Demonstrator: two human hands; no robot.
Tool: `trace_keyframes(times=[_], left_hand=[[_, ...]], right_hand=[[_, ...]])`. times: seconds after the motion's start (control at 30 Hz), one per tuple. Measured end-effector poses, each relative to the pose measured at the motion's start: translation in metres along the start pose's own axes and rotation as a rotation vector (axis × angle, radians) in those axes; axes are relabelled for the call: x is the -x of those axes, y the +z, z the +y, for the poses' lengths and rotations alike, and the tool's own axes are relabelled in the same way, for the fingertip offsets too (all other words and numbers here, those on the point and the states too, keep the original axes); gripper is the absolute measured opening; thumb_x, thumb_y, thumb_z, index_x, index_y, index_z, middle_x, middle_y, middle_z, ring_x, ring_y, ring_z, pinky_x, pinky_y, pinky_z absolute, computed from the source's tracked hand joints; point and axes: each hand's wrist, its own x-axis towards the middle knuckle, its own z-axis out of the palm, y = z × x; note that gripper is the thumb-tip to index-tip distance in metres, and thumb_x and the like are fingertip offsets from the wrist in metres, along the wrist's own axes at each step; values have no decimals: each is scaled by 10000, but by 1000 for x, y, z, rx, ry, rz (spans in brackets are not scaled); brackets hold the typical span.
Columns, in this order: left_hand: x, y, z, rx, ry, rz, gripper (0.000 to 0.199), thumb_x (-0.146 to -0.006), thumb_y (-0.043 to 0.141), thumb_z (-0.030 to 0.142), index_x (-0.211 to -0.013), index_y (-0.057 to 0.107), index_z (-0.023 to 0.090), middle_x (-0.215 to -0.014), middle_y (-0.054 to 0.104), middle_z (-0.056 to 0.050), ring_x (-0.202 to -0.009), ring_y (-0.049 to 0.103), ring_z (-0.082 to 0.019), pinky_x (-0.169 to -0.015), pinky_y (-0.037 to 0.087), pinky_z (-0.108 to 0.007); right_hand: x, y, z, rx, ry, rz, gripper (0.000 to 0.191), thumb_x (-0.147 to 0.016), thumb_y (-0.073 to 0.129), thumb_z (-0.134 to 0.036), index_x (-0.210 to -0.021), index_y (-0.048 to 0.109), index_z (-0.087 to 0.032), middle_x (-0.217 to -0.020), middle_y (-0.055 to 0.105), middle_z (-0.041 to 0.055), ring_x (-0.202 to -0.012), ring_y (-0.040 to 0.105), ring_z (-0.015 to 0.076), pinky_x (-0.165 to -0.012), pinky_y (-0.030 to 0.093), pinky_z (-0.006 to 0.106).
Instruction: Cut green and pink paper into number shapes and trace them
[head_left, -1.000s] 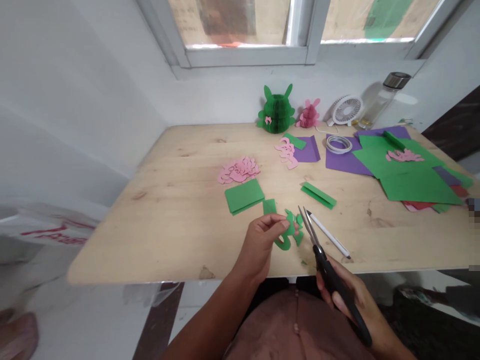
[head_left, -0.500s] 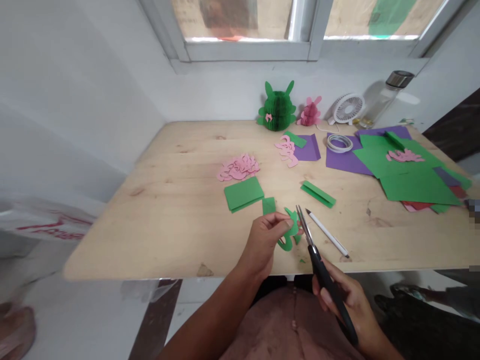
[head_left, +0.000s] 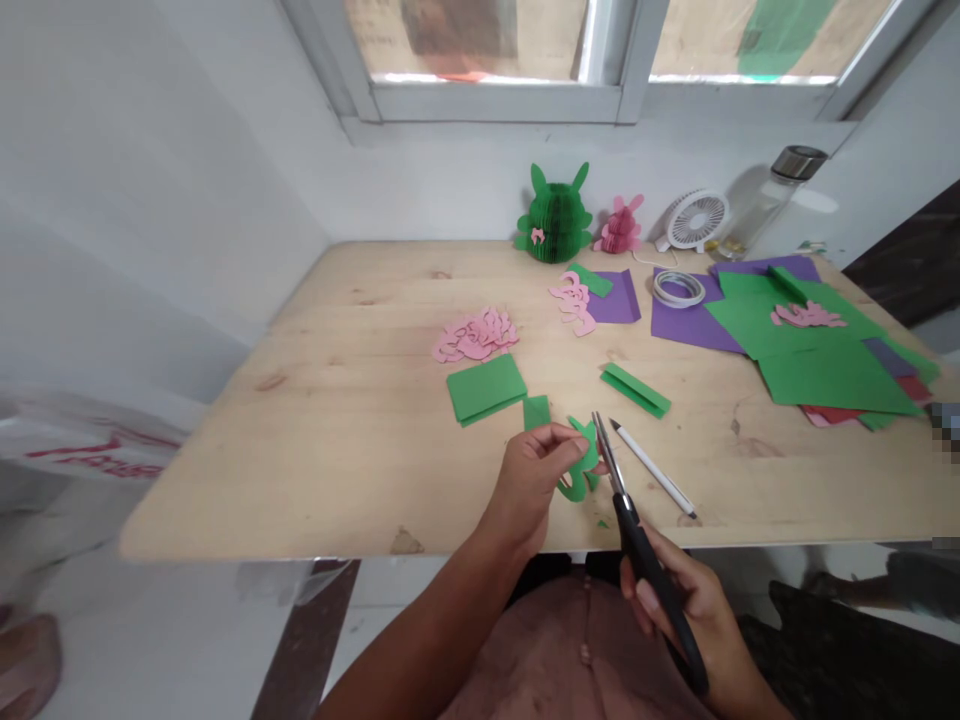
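Note:
A cut piece of green paper (head_left: 576, 484) with curved edges is pinched between the thumb and fingers of my left hand (head_left: 541, 470), just above the front of the table. My right hand (head_left: 679, 590) grips black-handled scissors (head_left: 637, 535). Their blades point away from me and lie right beside the green paper; they look nearly closed. Under the blades a tiny green scrap (head_left: 603, 524) lies on the wood. A small green paper strip (head_left: 536, 412) sits behind my left fingers, partly covered. To the right of the scissors rests a white pen (head_left: 654, 468).
Folded green papers (head_left: 487, 388) and a pink cutout pile (head_left: 480, 335) lie on the wooden table (head_left: 315, 440). Green sheets (head_left: 832, 370) and a tape roll (head_left: 679, 289) are at right. Along the wall stand a green paper figure (head_left: 556, 222), a small fan (head_left: 696, 219) and a bottle (head_left: 765, 205).
The scissors have shifted very slightly toward the left with my right hand. My left hand keeps its pinch on the green paper in almost the same place.

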Motion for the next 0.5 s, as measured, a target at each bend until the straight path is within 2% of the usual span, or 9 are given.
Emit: trace_keyframes(times=[0.13,0.5], left_hand=[[2,-1,-1,7,2,2,88,-705,664,223,-642,643,166,-635,675,-11,-606,615,-137,-657,402,-261],[-1,-1,0,-67,0,43,109,-669,674,264,-622,662,166,-606,648,-15,-590,551,-124,-579,349,-244]], right_hand=[[0,-2,1,0,2,-23,509,-808,665,-455,-1275,585,-270,-673,548,-15,-451,386,59,-410,325,179],[0,-2,0,4,-1,-12,517,-812,661,-455,-1287,583,-267,-662,538,-16,-465,376,63,-429,324,184]])
